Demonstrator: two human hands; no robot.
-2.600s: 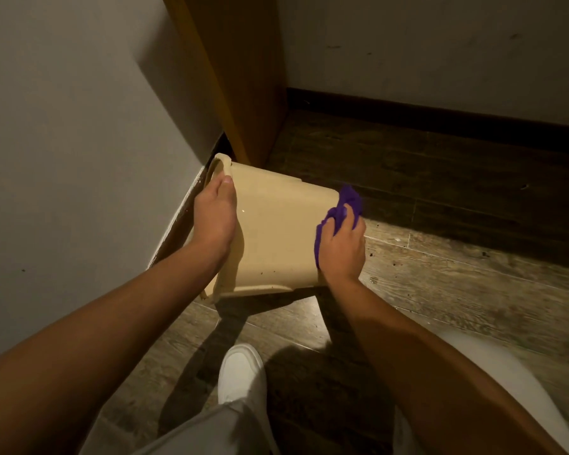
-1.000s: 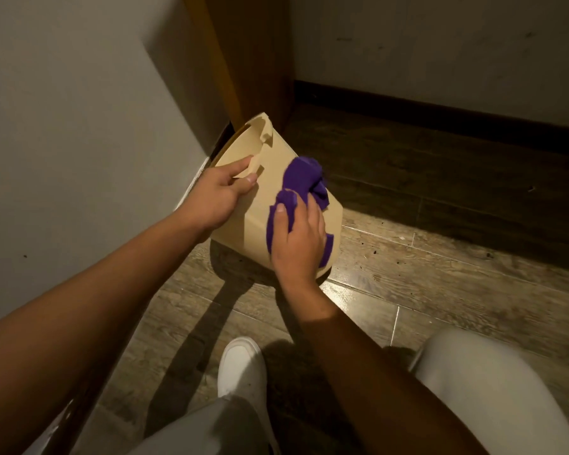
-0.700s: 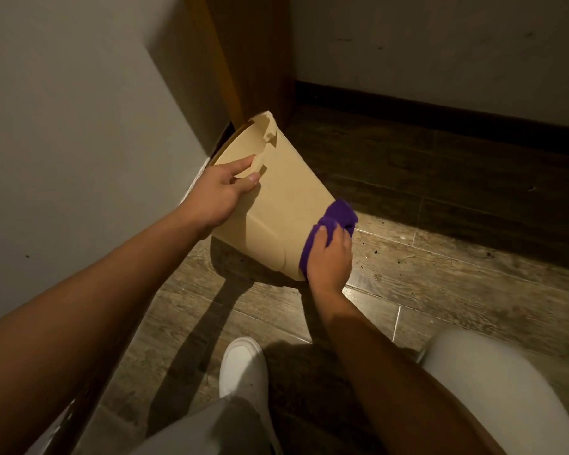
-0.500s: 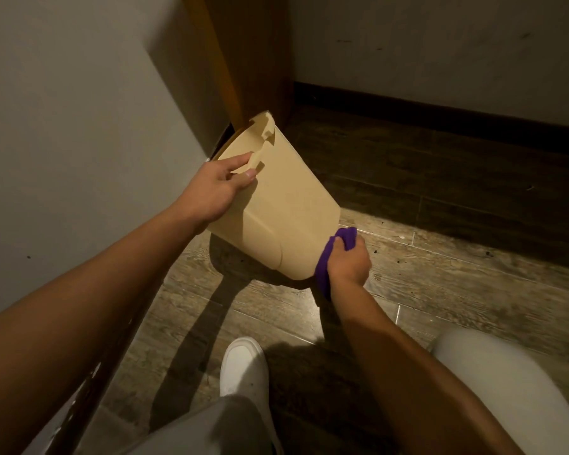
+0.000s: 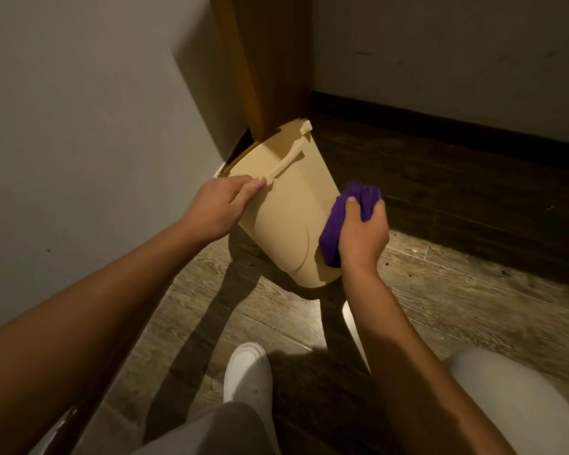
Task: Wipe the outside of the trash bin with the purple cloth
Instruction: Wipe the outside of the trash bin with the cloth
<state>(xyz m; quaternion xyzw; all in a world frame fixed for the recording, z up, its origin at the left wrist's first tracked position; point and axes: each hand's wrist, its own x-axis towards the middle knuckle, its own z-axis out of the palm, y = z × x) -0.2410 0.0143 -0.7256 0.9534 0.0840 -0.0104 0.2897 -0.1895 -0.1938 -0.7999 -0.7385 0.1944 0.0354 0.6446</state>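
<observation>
Gripping hand: left hand [image 5: 218, 208] clamps the tilted trash bin [image 5: 286, 208] at its rim, above the floor [image 5: 440, 290].
Wiping hand: right hand [image 5: 362, 234] fingers clench the purple cloth [image 5: 334, 228], pressed against the bin's right side.

Both arms reach forward, left hand [image 5: 219, 208] gripping, right hand [image 5: 362, 231] fisted

My left hand [image 5: 216, 210] holds the tan trash bin [image 5: 286, 208] tipped above the floor [image 5: 440, 290]. My right hand [image 5: 362, 234] presses the purple cloth [image 5: 337, 221] on its side.
</observation>
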